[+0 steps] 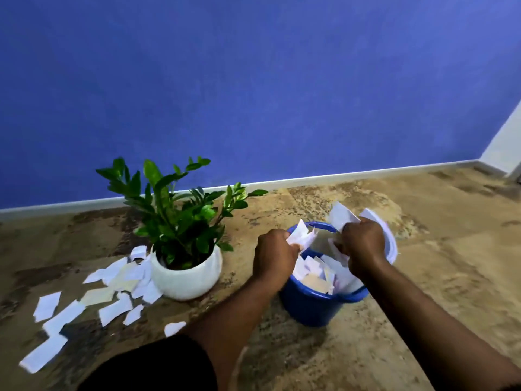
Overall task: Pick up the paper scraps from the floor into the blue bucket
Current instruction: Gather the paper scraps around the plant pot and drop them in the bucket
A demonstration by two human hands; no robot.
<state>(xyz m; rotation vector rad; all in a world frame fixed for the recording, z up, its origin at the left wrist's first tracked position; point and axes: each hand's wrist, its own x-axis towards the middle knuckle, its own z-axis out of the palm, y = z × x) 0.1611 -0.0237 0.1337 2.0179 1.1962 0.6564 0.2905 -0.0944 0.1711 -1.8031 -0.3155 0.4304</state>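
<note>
Both hands are seen from behind above the blue bucket, so the fingers are largely hidden. What can be seen of them is curled tight around paper. Small white pieces are gripped in the left hand and larger sheets in the right hand. The bucket's far rim is covered by hands and paper, and its right edge is blurred, possibly by an overhanging sheet. More paper is piled inside it. Many paper scraps lie scattered on the floor to the left, some touching the white plant pot. One scrap is partly hidden by a dark sleeve. Bare floor runs right of the bucket and back to the skirting board.
</note>
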